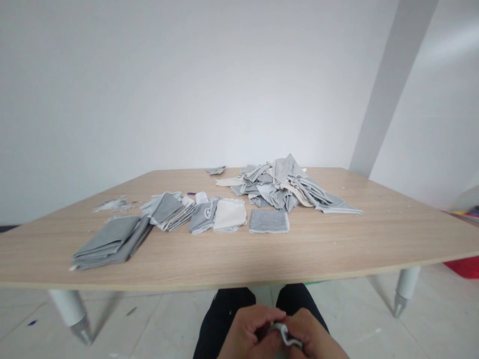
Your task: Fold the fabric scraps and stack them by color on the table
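Both my hands are down in my lap, below the near edge of the wooden table [239,259]. My left hand [250,333] and my right hand [312,336] are closed together on a small grey and white cloth piece [284,334], which is mostly hidden between the fingers. On the table lie several folded grey and white cloth stacks: a large grey stack [110,242] at the left, a fanned stack [170,210], a white one [229,214] and a flat grey square [269,221]. A loose heap of unfolded cloth pieces [284,187] sits behind them.
A single grey scrap [216,170] lies at the table's far edge, and lint or scraps [112,204] at the far left. White walls stand behind. A red object [466,267] is on the tiled floor at the right. Table legs [71,311] show below.
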The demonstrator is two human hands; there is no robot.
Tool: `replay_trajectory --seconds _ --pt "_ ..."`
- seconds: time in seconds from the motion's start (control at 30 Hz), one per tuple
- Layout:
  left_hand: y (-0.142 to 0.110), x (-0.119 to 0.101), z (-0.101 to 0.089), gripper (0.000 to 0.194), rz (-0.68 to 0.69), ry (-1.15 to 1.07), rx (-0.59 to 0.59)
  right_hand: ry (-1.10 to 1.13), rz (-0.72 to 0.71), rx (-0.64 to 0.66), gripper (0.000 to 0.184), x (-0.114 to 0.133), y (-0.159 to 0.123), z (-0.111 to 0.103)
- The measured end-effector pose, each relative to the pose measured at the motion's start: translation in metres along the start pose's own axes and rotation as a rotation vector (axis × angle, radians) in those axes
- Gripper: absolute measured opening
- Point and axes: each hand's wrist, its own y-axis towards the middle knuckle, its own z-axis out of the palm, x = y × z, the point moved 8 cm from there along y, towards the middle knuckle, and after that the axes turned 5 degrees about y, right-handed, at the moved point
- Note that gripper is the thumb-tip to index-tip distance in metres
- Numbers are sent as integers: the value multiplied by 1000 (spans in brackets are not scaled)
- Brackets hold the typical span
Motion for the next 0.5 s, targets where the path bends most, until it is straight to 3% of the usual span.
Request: replay_trajectory --seconds 0.13,0.27,0.4,0.5 --pt "-3 2 -8 10 35 120 -154 -34 5 5 22 -2 1 4" --pt "-5 11 -12 29 -4 77 -240 -84 12 -49 31 -5 0 2" --pt "-6 9 -8 32 69 6 -195 -142 -13 -39 31 -10 0 6" --pt "-6 16 7 25 2 -96 -2 -155 -26 33 27 -14 0 13"
